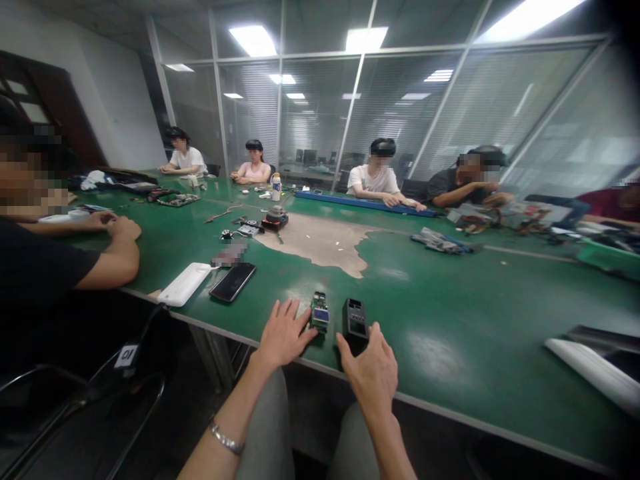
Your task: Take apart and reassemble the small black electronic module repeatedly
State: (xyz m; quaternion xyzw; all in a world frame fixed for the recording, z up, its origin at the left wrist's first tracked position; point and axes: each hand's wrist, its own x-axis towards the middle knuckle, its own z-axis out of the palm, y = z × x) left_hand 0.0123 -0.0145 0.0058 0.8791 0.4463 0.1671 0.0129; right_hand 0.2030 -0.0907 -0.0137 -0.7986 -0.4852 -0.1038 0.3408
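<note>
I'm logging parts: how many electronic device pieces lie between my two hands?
2: a circuit board beside your left hand, and a black casing at your right hand. Small pieces under either hand would be hidden.

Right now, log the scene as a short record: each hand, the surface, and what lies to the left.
Left hand: spread, fingers at the left edge of a circuit board; contact unclear
Right hand: thumb and fingers either side of the near end of a black housing; grip unclear
Surface: green table with a bare tan patch
Left side: dark phone, white flat device
Left wrist: metallic bracelet
</note>
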